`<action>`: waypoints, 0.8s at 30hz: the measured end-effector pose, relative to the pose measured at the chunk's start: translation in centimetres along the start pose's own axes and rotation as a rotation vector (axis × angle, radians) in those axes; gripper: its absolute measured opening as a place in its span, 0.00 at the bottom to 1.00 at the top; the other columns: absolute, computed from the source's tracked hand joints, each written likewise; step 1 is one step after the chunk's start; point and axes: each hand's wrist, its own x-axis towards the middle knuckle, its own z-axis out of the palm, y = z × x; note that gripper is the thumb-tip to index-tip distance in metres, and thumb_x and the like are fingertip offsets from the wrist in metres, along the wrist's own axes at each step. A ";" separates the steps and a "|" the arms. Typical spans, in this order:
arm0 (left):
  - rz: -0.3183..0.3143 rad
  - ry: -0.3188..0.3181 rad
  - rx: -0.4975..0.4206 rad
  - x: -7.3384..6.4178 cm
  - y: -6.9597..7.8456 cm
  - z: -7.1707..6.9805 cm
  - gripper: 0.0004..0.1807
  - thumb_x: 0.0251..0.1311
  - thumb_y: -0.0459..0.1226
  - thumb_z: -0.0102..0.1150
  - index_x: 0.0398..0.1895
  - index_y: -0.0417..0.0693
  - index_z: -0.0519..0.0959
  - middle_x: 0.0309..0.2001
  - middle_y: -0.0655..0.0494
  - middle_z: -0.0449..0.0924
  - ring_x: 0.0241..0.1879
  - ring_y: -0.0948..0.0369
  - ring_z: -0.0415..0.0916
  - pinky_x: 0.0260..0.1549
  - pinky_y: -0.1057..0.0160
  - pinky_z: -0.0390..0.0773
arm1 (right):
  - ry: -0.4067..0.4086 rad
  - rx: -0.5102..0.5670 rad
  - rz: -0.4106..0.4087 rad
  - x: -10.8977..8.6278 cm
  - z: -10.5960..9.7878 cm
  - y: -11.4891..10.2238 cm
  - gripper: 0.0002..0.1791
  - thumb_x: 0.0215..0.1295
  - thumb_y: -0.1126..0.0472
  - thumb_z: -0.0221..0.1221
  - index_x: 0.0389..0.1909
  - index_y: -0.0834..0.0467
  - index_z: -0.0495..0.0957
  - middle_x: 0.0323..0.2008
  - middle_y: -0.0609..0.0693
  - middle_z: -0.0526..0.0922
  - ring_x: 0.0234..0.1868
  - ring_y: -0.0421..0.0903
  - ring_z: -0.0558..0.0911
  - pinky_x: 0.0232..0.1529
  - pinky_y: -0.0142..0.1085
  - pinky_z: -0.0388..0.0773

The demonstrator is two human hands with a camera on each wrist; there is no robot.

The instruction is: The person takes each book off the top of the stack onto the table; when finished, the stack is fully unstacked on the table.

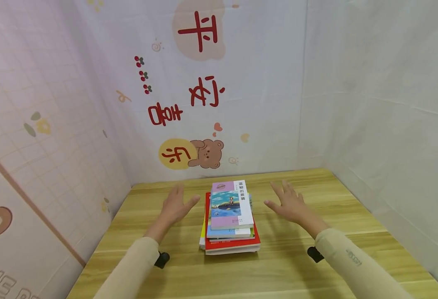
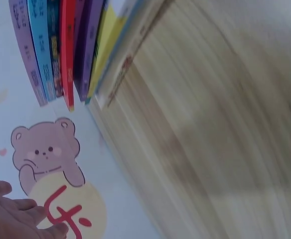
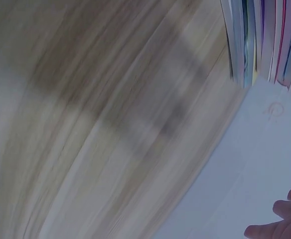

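A stack of books lies on the wooden table, topped by a book with a lilac and white cover (image 1: 228, 222) and a picture of a figure over blue water. Beneath it sit a light blue book (image 1: 228, 233) and a wider red book (image 1: 233, 244), slightly askew. To the left of the stack my left hand (image 1: 175, 207) hovers with fingers spread, apart from the books. My right hand (image 1: 289, 204) is held likewise on the right side, fingers spread and holding nothing. Several coloured spines (image 2: 66, 50) show in the left wrist view; page edges (image 3: 265, 40) face the right wrist camera.
The wood-grain table (image 1: 286, 265) reaches back to a white printed cloth (image 1: 267, 104) with red characters and a bear. Cloth walls also close in the left side (image 1: 54, 166) and the right side (image 1: 398, 124). Dark wrist devices (image 1: 162, 260) sit below both sleeves.
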 end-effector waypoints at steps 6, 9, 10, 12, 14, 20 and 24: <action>-0.028 -0.029 -0.130 -0.5 0.5 1.1 0.59 0.59 0.72 0.47 0.79 0.41 0.44 0.78 0.37 0.43 0.75 0.39 0.41 0.68 0.33 0.46 | -0.015 0.010 -0.006 -0.3 0.9 -1.4 0.43 0.72 0.34 0.47 0.77 0.58 0.54 0.74 0.73 0.45 0.74 0.72 0.45 0.62 0.77 0.42; -0.044 -0.039 -0.177 -0.6 0.9 1.7 0.59 0.58 0.72 0.49 0.79 0.41 0.46 0.77 0.37 0.44 0.75 0.38 0.42 0.67 0.33 0.49 | -0.031 0.028 0.003 -0.4 1.4 -2.0 0.40 0.73 0.38 0.49 0.77 0.57 0.55 0.74 0.72 0.46 0.74 0.71 0.45 0.63 0.76 0.41; -0.048 -0.042 -0.188 -0.7 1.0 1.8 0.58 0.58 0.71 0.49 0.79 0.41 0.47 0.77 0.37 0.45 0.75 0.38 0.43 0.67 0.33 0.50 | -0.037 0.028 0.007 -0.4 1.7 -2.1 0.40 0.74 0.38 0.49 0.77 0.57 0.56 0.74 0.72 0.46 0.74 0.71 0.46 0.63 0.75 0.41; -0.055 -0.051 -0.208 -0.9 1.1 2.3 0.57 0.59 0.70 0.51 0.78 0.40 0.48 0.77 0.37 0.46 0.75 0.38 0.44 0.67 0.33 0.52 | -0.045 0.028 0.013 -0.5 2.1 -2.5 0.38 0.74 0.39 0.48 0.77 0.56 0.57 0.74 0.71 0.47 0.74 0.70 0.47 0.64 0.74 0.42; -0.059 -0.060 -0.228 -1.1 1.2 2.7 0.56 0.60 0.67 0.54 0.78 0.39 0.49 0.76 0.37 0.48 0.75 0.39 0.44 0.67 0.34 0.53 | -0.050 0.029 0.018 -0.5 2.5 -2.7 0.37 0.74 0.39 0.48 0.76 0.55 0.58 0.74 0.71 0.48 0.74 0.70 0.48 0.64 0.74 0.43; -0.081 -0.089 -0.321 -1.6 1.4 3.9 0.52 0.63 0.63 0.55 0.78 0.39 0.51 0.76 0.38 0.50 0.74 0.39 0.47 0.67 0.34 0.54 | -0.057 0.057 0.009 -0.8 3.6 -3.3 0.36 0.75 0.40 0.47 0.76 0.56 0.59 0.74 0.71 0.49 0.74 0.70 0.50 0.64 0.74 0.45; -0.108 -0.109 -0.374 -2.2 1.5 4.8 0.51 0.62 0.65 0.54 0.77 0.41 0.53 0.75 0.39 0.53 0.73 0.39 0.49 0.65 0.33 0.57 | -0.084 0.086 0.017 -1.1 4.1 -3.6 0.36 0.75 0.39 0.46 0.75 0.55 0.60 0.75 0.70 0.49 0.74 0.70 0.50 0.65 0.73 0.46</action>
